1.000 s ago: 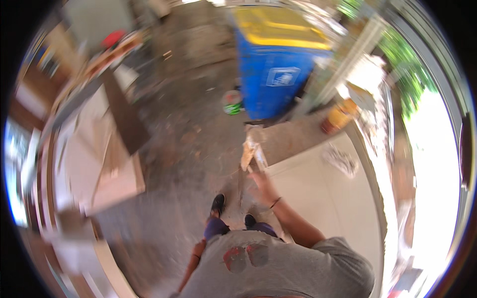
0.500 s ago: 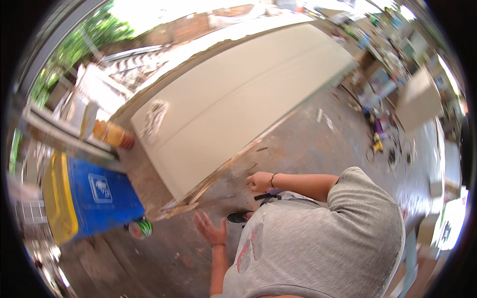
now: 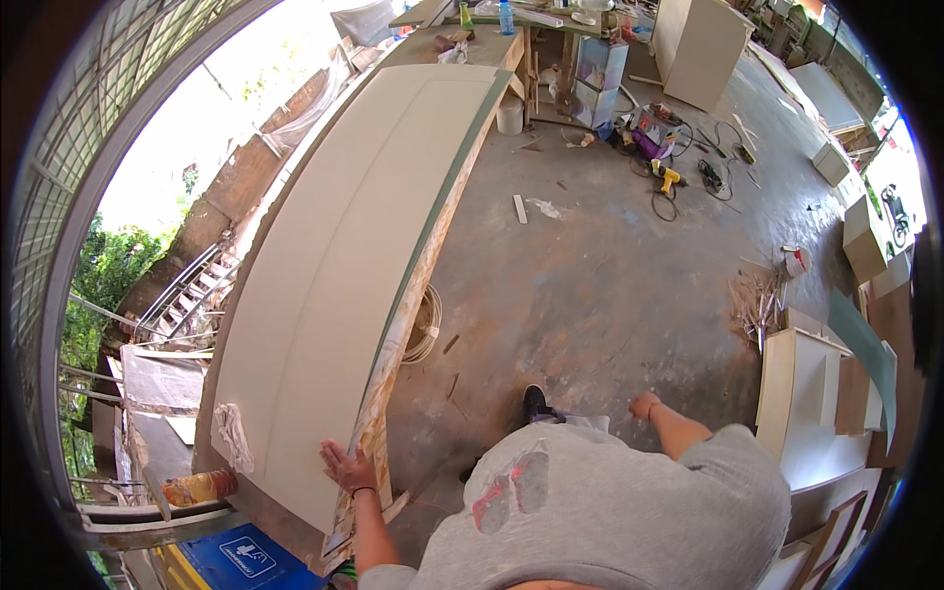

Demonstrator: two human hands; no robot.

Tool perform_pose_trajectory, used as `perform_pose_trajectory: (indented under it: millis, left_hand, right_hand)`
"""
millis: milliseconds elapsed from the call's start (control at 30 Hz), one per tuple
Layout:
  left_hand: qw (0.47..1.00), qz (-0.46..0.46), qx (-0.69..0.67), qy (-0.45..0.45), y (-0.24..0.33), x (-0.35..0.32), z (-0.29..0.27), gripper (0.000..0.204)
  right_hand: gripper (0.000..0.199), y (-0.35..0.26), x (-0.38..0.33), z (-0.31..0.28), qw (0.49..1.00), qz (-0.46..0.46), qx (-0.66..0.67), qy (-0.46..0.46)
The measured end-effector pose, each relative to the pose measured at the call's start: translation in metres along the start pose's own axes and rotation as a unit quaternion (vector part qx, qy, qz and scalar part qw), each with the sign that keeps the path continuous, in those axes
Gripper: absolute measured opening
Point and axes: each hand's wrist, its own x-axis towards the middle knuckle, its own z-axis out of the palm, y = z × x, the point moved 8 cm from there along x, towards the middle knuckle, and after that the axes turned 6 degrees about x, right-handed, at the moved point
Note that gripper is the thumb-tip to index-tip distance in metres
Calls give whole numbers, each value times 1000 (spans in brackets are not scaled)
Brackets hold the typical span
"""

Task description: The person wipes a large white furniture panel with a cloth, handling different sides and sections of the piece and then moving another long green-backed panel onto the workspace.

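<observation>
A long cream panel [image 3: 324, 246] with a green strip along its right edge lies on a workbench at my left. My left hand [image 3: 346, 465] is flat on the near end of this panel, fingers spread, holding nothing. A crumpled whitish rag [image 3: 232, 438] lies on the panel's near left part. Away from the bench, my right hand [image 3: 644, 405] hangs over the floor at my side. Its fingers look curled in, and no object shows in them.
A blue bin [image 3: 246, 556] and an orange-brown roll [image 3: 200, 486] are by the bench's near end. Coiled hose [image 3: 425, 329] lies beside the bench. A yellow power drill [image 3: 669, 178] and cables lie farther off. Cream cabinet parts [image 3: 787, 393] stand at right.
My left hand has come down onto the panel from beside the bench. My right hand has swung out to the right. The view has turned, and more floor shows at right.
</observation>
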Motion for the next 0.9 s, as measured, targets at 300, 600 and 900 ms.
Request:
perform_pose_trajectory:
  millis: [300, 600, 900]
  left_hand:
    - [979, 197, -23, 37, 146, 95, -31, 88]
    - [983, 162, 81, -34, 294, 139, -48, 93]
    - [971, 222, 85, 22, 384, 164, -51, 81]
  right_hand:
    - [22, 74, 32, 52, 733, 213, 618, 188]
    - [31, 31, 23, -8, 796, 109, 540, 252]
    - [19, 70, 3, -87, 909, 137, 389, 67]
